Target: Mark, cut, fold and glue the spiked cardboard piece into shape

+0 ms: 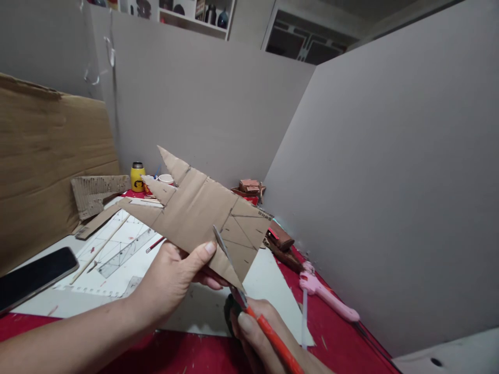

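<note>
Left bare hand (171, 270) pinching flat brown pencil-marked cardboard piece with two pointed prongs (191, 202), thumb on top; piece is mid-view above large white sheet (271, 288), prongs toward 10 o'clock. Right bare hand (260, 343) gripping orange-handled metal scissors (250, 312), one blade across cardboard's face at 5 o'clock. From cardboard: black rectangular phone (42, 275) 8 o'clock, pink plastic glue gun (331, 300) 4 o'clock, yellow bottle (137, 179) 10 o'clock.

From afar I saw flat tan cardboard (191, 200) crossed by dark straight lines, silver metal scissors (240, 299) with an orange-red handle (271, 333), a pink plastic glue gun (330, 300), a rounded yellow bottle (136, 174) with a dark print, and crimson cloth (128, 350).
</note>
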The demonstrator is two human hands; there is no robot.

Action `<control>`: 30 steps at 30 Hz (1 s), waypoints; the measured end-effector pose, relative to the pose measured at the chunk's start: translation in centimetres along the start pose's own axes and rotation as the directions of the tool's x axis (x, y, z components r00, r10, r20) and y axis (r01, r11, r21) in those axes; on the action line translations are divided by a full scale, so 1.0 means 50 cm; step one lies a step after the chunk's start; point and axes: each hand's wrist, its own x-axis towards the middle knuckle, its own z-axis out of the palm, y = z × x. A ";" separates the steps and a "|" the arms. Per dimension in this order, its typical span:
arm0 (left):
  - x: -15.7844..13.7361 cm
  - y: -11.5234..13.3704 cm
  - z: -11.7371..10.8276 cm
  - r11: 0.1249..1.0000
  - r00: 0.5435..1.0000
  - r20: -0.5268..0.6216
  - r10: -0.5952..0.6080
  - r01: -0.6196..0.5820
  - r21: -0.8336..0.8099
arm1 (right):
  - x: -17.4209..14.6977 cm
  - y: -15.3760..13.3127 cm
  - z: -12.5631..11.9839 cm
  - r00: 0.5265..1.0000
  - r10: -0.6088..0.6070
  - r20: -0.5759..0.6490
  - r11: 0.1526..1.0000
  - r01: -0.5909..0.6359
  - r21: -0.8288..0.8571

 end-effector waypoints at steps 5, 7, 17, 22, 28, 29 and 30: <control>0.001 -0.004 -0.003 1.000 1.000 -0.025 0.003 -0.003 0.005 | 0.022 0.041 -0.003 0.993 -0.106 0.049 0.994 0.106 0.010; 0.001 -0.002 -0.006 1.000 0.999 -0.036 0.015 -0.014 0.020 | 0.033 0.054 -0.010 0.980 -0.120 0.158 0.993 0.118 0.021; 0.025 0.049 -0.054 0.965 0.947 -0.189 0.260 -0.264 0.009 | 0.048 0.039 -0.060 0.919 -0.139 0.370 0.982 0.176 -0.068; 0.040 0.096 -0.092 0.937 0.923 -0.267 0.276 -0.320 -0.139 | 0.042 0.063 -0.062 0.929 -0.139 0.343 0.984 0.168 -0.056; 0.042 0.105 -0.112 0.970 0.972 -0.114 0.204 -0.217 -0.114 | 0.025 0.119 -0.048 0.988 -0.136 -0.076 0.924 0.154 0.351; 0.045 0.098 -0.112 0.975 0.979 -0.069 0.194 -0.200 -0.096 | 0.026 0.122 -0.046 0.981 -0.138 -0.134 0.895 0.181 0.408; 0.047 0.088 -0.111 0.980 0.983 -0.023 0.185 -0.186 -0.075 | 0.029 0.123 -0.045 0.972 -0.135 -0.190 0.869 0.208 0.448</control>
